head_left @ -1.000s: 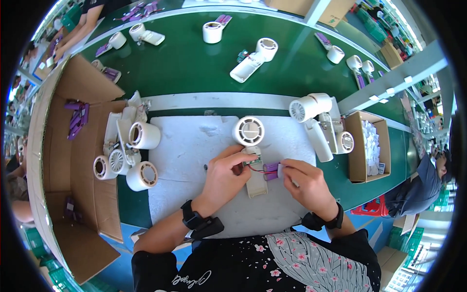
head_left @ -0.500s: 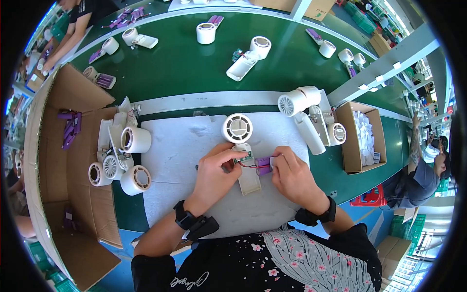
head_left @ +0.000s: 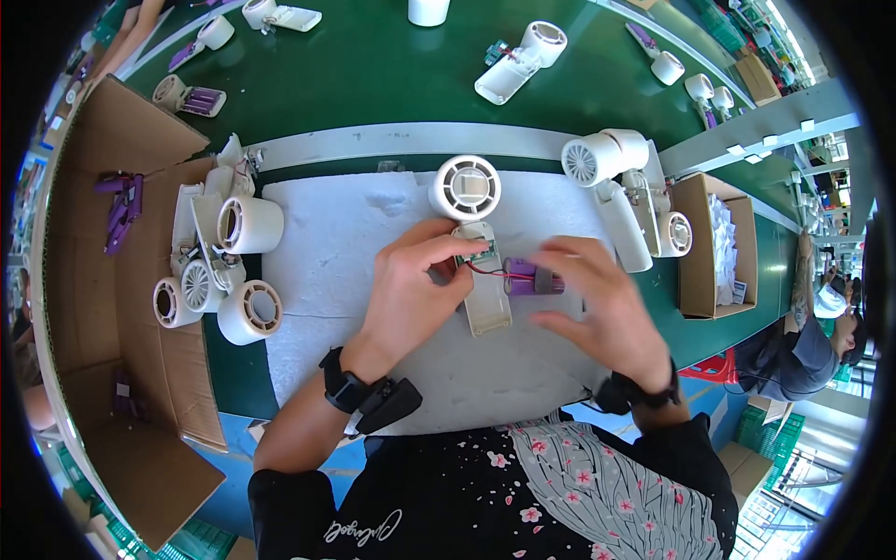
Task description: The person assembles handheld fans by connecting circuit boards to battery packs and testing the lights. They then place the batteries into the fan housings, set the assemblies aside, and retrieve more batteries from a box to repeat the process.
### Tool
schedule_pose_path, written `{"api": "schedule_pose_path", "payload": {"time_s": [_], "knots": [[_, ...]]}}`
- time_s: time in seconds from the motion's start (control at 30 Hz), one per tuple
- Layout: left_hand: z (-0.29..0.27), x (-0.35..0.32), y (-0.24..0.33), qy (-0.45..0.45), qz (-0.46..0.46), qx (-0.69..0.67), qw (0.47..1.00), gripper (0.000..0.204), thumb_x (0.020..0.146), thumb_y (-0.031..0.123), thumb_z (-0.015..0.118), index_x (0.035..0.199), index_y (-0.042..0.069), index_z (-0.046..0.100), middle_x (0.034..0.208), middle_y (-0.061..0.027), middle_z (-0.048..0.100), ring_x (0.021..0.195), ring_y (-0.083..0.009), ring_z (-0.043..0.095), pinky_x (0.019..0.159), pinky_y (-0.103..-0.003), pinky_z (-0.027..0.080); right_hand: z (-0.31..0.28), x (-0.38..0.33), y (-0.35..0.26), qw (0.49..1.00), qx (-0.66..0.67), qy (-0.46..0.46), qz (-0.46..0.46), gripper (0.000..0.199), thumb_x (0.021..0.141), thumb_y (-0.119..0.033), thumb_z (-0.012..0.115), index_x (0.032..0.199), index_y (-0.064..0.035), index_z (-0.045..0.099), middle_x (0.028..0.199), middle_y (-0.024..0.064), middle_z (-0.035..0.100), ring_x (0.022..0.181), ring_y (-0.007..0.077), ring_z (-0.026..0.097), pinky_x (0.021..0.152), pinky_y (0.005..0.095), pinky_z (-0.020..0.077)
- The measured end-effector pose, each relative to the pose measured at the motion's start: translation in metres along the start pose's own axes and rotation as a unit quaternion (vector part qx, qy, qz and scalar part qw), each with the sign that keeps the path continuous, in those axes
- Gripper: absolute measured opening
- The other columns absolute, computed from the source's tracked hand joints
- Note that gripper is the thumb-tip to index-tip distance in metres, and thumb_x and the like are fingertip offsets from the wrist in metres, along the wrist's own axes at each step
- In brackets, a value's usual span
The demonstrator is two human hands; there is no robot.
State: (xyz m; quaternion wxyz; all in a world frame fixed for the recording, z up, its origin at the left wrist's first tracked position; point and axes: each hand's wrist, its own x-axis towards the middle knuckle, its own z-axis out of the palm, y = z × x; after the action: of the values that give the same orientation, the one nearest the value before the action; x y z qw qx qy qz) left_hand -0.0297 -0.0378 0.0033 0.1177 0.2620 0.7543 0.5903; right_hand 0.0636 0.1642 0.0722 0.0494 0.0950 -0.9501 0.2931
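On the grey-white foam mat (head_left: 308, 233) lies a white handheld fan (head_left: 466, 188), its head away from me and its open handle shell (head_left: 489, 308) towards me. My left hand (head_left: 411, 285) pinches the small green circuit board (head_left: 483, 248) at the top of the handle. Red and black wires run from there to a purple battery pack (head_left: 528, 279) with a dark patch, lying just right of the handle. Over the pack's right side, my right hand (head_left: 602, 294) is slightly blurred, fingers apart, holding nothing.
A cardboard box (head_left: 140, 364) with purple battery packs stands at left, with white fan parts (head_left: 250, 224) beside it. More fan parts (head_left: 621, 224) sit right of the mat, next to a box of white pieces (head_left: 714, 247). Several fans lie on the green belt (head_left: 373, 84) beyond a metal rail.
My right hand has let go of the battery pack and opened, moving a little right. The left hand keeps its pinch at the board. The whole view has shifted slightly.
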Motion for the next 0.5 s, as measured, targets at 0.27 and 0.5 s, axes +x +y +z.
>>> {"api": "schedule_pose_path", "payload": {"time_s": [0.27, 0.5], "knots": [[-0.007, 0.004, 0.001, -0.007, 0.014, 0.019, 1.000, 0.034, 0.072, -0.006, 0.066, 0.102, 0.008, 0.073, 0.106, -0.0131, 0.066, 0.074, -0.0207, 0.067, 0.068, -0.028, 0.055, 0.011, 0.014, 0.022, 0.936, 0.271, -0.194, 0.117, 0.058, 0.073, 0.001, 0.076, 0.126, -0.0062, 0.055, 0.111, 0.0119, 0.062, 0.105, 0.0221, 0.061, 0.084, 0.0345, 0.0518], [-0.013, 0.005, 0.001, -0.031, 0.039, 0.057, 0.997, 0.033, 0.071, 0.000, 0.072, 0.103, 0.009, 0.073, 0.104, -0.0129, 0.067, 0.072, -0.0223, 0.066, 0.067, -0.030, 0.054, 0.012, 0.010, 0.030, 0.703, 0.624, -0.270, 0.208, 0.082, 0.071, 0.002, 0.077, 0.141, -0.0078, 0.036, 0.112, 0.0123, 0.058, 0.107, 0.0250, 0.059, 0.088, 0.0365, 0.0505]]}}
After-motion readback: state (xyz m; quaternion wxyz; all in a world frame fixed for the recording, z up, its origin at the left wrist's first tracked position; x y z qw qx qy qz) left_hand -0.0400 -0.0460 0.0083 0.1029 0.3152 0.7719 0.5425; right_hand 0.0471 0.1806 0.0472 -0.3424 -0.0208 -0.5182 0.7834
